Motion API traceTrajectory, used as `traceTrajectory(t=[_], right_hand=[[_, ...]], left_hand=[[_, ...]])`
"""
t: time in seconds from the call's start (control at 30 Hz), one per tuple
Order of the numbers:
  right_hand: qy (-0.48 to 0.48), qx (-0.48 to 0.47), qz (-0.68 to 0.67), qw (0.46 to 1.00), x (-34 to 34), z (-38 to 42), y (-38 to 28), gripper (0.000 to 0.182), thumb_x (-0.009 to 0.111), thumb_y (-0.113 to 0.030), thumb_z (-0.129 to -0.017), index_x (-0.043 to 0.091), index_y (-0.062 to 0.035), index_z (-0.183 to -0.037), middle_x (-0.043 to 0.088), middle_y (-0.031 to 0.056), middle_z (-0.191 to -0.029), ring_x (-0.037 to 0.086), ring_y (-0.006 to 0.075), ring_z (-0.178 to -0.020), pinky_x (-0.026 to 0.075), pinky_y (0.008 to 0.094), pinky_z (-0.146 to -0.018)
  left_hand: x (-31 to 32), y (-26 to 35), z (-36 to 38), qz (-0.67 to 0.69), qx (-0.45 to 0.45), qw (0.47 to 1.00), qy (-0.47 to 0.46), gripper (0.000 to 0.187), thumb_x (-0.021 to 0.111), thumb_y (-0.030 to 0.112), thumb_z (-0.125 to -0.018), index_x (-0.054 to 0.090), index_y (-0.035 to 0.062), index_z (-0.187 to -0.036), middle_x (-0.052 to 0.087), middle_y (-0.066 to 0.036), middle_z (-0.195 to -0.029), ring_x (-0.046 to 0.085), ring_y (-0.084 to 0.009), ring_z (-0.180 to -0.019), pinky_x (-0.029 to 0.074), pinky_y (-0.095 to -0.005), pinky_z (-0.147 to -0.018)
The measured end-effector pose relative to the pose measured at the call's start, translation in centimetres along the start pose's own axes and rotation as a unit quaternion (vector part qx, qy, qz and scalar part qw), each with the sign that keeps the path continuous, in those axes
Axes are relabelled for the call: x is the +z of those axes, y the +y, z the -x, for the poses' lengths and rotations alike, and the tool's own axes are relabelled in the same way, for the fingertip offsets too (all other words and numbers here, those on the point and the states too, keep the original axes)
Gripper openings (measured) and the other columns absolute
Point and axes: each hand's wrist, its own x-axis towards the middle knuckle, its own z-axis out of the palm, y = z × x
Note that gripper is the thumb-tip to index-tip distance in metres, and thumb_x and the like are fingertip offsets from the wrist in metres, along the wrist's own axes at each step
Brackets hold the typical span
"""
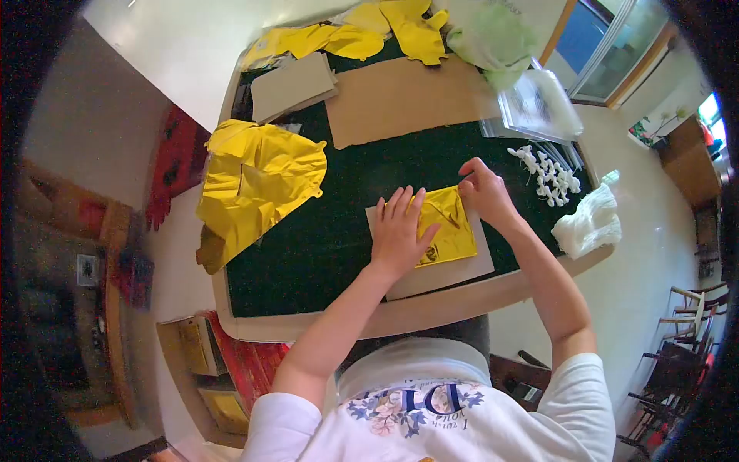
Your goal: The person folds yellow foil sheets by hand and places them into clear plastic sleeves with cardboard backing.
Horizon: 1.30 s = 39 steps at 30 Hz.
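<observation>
A yellow foil balloon [449, 223], folded into a rectangle, lies on a grey card [440, 282] near the front edge of the table. My left hand [398, 235] rests flat over the left side of the foil and the card, fingers stretched out. At the foil's upper right corner, my right hand [486, 192] is closed in a pinch, thumb and forefinger on the edge. A larger unfolded yellow foil balloon [258, 173], creased, spreads over the table's left edge and hangs down there.
Around the dark green tabletop [308, 262] lie a stack of grey cards [291, 86], a brown cardboard sheet [408, 100], more yellow foil balloons [346, 35], clear plastic bags [543, 108], small white pieces [546, 177] and a white cloth-like bundle [589, 223]. An open box [202, 346] stands at lower left.
</observation>
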Motion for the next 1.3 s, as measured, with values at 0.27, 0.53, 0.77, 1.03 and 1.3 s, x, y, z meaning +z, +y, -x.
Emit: traceTrajectory(t=[0.27,0.53,0.77,1.03,1.3], right_hand=[[-0.020,-0.008,0.011,1.000,-0.4,-1.7,0.3,0.022,0.061,-0.004,-0.080,0.057,-0.0010,-0.102,0.067,0.0126,-0.083,0.066,0.0182,-0.078,0.052,0.0310,-0.069],[-0.020,-0.036,0.020,0.999,-0.5,-1.7,0.1,0.019,0.061,-0.002,-0.080,0.060,-0.0010,-0.099,0.067,0.0143,-0.087,0.067,0.0212,-0.082,0.053,0.0319,-0.073],[-0.088,0.043,0.130,0.987,-2.1,-1.8,1.2,0.019,0.068,-0.016,-0.077,0.064,-0.0019,-0.090,0.068,0.0186,-0.091,0.066,0.0335,-0.088,0.052,0.0405,-0.078],[-0.092,0.068,0.070,0.991,-1.2,-1.9,2.1,0.020,0.069,-0.015,-0.077,0.063,-0.0001,-0.089,0.067,0.0148,-0.080,0.066,0.0250,-0.075,0.053,0.0361,-0.068],[-0.136,0.055,0.090,0.985,-1.5,-1.8,1.8,0.015,0.068,-0.014,-0.075,0.065,-0.0006,-0.082,0.068,0.0147,-0.078,0.066,0.0260,-0.070,0.053,0.0368,-0.066]], left_hand=[[0.1,-0.4,0.0,0.026,0.011,0.999,0.033,0.063,0.059,0.037,-0.090,0.036,0.0058,-0.140,0.043,-0.019,-0.140,0.037,-0.0355,-0.132,0.023,-0.0520,-0.112],[-0.1,-0.2,0.1,0.031,0.006,0.999,0.033,0.061,0.059,0.036,-0.090,0.038,0.0071,-0.140,0.043,-0.020,-0.139,0.037,-0.0356,-0.132,0.023,-0.0521,-0.112],[0.1,-0.1,0.2,0.001,0.006,1.000,0.030,0.061,0.058,0.038,-0.090,0.039,0.0075,-0.139,0.044,-0.018,-0.139,0.036,-0.0338,-0.133,0.021,-0.0525,-0.113],[0.2,-0.1,0.2,-0.006,0.006,1.000,0.027,0.061,0.058,0.038,-0.090,0.039,0.0079,-0.140,0.043,-0.017,-0.140,0.035,-0.0333,-0.134,0.021,-0.0526,-0.113],[0.2,-0.1,0.2,-0.004,-0.002,1.000,0.026,0.061,0.057,0.040,-0.090,0.039,0.0078,-0.139,0.043,-0.017,-0.140,0.036,-0.0334,-0.134,0.022,-0.0526,-0.112]])
